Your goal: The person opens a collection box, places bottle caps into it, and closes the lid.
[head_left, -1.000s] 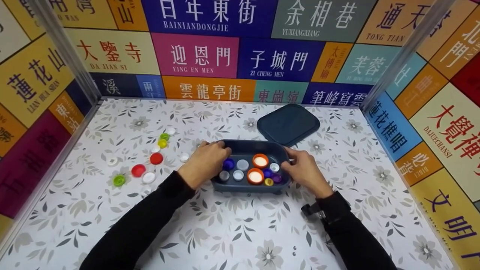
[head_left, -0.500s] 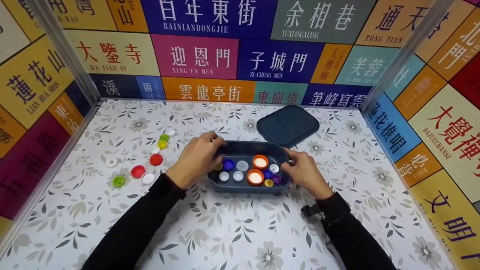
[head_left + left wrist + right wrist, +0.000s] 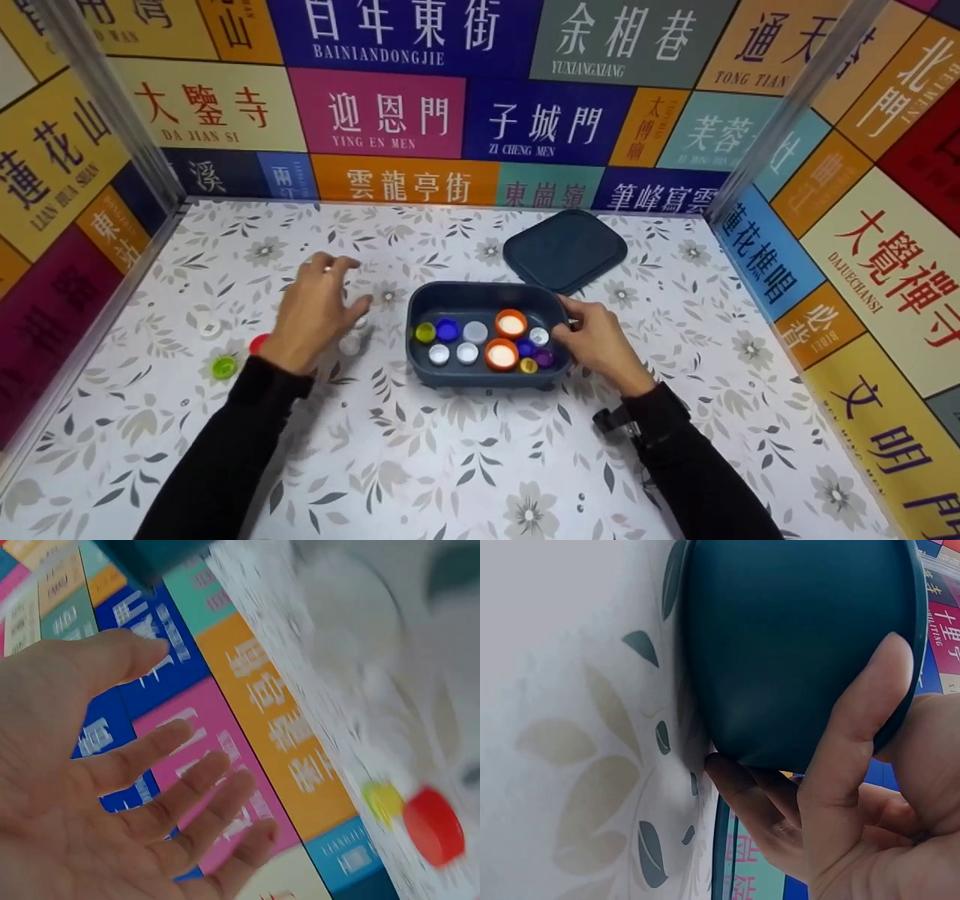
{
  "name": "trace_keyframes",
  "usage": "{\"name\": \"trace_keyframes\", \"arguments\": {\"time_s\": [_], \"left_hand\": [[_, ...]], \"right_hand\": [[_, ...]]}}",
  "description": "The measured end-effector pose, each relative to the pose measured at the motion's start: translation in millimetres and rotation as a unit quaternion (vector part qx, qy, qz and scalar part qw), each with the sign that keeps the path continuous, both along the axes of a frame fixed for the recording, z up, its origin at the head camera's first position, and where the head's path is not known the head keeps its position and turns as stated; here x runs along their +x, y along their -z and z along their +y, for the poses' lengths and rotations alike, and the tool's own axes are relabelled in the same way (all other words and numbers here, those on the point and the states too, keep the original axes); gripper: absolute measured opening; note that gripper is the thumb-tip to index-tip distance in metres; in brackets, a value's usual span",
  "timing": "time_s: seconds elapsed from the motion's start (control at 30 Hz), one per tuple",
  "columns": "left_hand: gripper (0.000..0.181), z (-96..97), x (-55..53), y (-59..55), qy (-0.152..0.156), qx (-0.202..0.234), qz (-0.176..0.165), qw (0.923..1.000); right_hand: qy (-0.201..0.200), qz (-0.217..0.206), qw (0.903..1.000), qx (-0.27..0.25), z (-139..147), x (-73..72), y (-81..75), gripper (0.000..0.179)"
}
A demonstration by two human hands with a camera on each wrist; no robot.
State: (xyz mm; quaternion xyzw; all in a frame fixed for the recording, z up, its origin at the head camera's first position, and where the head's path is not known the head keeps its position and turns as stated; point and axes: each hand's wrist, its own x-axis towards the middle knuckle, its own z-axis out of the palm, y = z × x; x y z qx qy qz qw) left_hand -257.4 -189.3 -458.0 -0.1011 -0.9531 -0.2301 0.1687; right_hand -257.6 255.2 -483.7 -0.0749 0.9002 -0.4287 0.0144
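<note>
A dark blue rectangular box (image 3: 487, 379) stands on the table with several bottle caps on its floor, among them an orange cap with a white inside (image 3: 511, 324) and a yellow-green cap (image 3: 425, 333) at the left end. My right hand (image 3: 596, 341) grips the box's right end. In the right wrist view its thumb (image 3: 855, 716) lies on the end wall near the rim. My left hand (image 3: 311, 311) hovers over the loose caps on the left, fingers spread, holding nothing. It hides some of them; a red cap (image 3: 259, 343) peeks out beside it.
A dark blue lid (image 3: 565, 251) lies flat behind the box. To the left are a green cap (image 3: 224, 367) and a whitish cap (image 3: 208, 325). Walls with printed signs (image 3: 375, 112) enclose the floral-patterned table (image 3: 420, 465) at the back and sides.
My left hand has left the box's left end and moved left over the loose caps. The yellow-green cap now shows fully inside the box. My right hand keeps its grip.
</note>
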Motion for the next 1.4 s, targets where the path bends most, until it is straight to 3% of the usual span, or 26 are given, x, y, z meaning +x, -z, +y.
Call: {"name": "trace_keyframes", "arguments": {"time_s": [0.13, 0.37, 0.7, 0.83, 1.0, 1.13, 1.4], "left_hand": [[0.062, -30.6, 6.6, -0.8, -0.045, 0.009, -0.065, 0.9969], [0.073, -84.4, 14.8, 4.7, -0.108, 0.002, -0.154, 0.9822], [0.074, -145.7, 27.0, 9.6, -0.166, 0.001, -0.209, 0.9638], [0.076, -165.9, 30.4, 10.9, -0.171, 0.005, -0.234, 0.9571], [0.079, -179.2, 30.4, 12.3, -0.153, -0.002, -0.242, 0.9582], [0.079, -181.3, 27.0, 11.0, -0.138, -0.004, -0.250, 0.9582], [0.073, -178.4, 11.8, 12.4, -0.123, 0.000, -0.286, 0.9505]], "right_hand": [[-0.015, 0.005, 0.9999, -0.003, -2, -1.0, 1.0, 0.067], [-0.013, 0.008, 0.9999, -0.003, -4, -0.9, 1.9, 0.066], [0.013, -0.008, 0.9995, -0.026, -7, -0.8, 2.6, 0.064], [0.022, -0.032, 0.9989, -0.026, -7, -0.8, 0.0, 0.065], [0.024, -0.036, 0.9990, 0.006, -6, -1.2, -5.0, 0.065], [0.015, -0.028, 0.9993, 0.017, -5, -3.2, -8.0, 0.065], [0.015, -0.025, 0.9995, 0.010, -1, -3.9, -9.0, 0.065]]}}
